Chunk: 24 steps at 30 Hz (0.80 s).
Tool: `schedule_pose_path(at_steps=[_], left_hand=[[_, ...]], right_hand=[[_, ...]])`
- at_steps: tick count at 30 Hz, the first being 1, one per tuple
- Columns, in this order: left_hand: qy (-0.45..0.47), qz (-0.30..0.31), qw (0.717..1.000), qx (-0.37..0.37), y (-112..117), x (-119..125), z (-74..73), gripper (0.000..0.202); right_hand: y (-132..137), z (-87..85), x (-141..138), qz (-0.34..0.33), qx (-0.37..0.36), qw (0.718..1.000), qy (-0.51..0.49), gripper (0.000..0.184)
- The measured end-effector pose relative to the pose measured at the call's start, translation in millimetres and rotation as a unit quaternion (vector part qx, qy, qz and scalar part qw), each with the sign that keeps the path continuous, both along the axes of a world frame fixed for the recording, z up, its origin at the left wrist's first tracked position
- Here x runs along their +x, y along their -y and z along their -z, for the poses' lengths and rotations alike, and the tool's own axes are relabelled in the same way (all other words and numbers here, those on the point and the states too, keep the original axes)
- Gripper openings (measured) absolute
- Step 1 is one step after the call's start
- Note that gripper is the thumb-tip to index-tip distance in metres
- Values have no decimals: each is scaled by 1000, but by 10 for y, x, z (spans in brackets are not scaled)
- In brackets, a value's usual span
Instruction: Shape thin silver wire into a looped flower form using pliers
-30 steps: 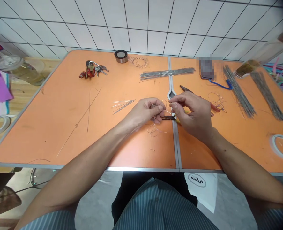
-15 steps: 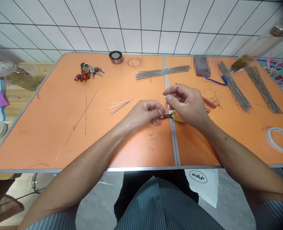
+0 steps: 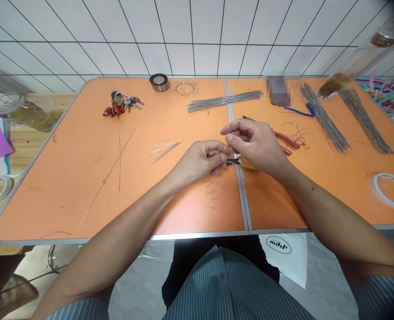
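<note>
The right hand (image 3: 256,146) is covering most of the yellow-handled pliers (image 3: 241,163). Beside it, the thin wire (image 3: 213,189) is staying too fine to trace. Beyond the hand, a blurred patch (image 3: 278,89) is hiding something.

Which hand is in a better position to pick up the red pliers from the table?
Probably the right hand: the red pliers lie just beyond its knuckles on the orange table, while the left hand pinches thin wire farther away.

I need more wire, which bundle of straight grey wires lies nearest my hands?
The grey wire bundle lying crosswise over the table seam; the other two bundles lie slanted at far right.
</note>
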<state>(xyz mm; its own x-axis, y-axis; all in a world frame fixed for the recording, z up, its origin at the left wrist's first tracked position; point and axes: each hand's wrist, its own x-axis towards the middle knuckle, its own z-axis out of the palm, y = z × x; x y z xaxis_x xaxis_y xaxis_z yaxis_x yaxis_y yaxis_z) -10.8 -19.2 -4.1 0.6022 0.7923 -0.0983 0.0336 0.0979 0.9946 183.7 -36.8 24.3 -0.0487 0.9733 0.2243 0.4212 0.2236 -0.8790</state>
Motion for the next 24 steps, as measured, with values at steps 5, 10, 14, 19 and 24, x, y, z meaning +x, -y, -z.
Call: schedule_pose_path(at_steps=[5, 10, 14, 19, 24], left_hand=[[5, 2, 1000, 20, 20, 5, -15, 15], [-4, -3, 999, 54, 22, 4, -60, 29], [-3, -16, 998, 56, 0, 6, -30, 28], [25, -42, 999, 21, -1, 22, -17, 25], [10, -56, 998, 38, 17, 25, -61, 29]], right_hand=[[-20, 17, 7, -11, -13, 1000, -16, 12], [-28, 40, 12, -19, -13, 1000, -20, 12], [-25, 42, -4, -19, -19, 1000, -15, 12], [-17, 8, -23, -18, -18, 1000, -6, 15], [-3, 12, -21, -20, -17, 1000, 13, 16]])
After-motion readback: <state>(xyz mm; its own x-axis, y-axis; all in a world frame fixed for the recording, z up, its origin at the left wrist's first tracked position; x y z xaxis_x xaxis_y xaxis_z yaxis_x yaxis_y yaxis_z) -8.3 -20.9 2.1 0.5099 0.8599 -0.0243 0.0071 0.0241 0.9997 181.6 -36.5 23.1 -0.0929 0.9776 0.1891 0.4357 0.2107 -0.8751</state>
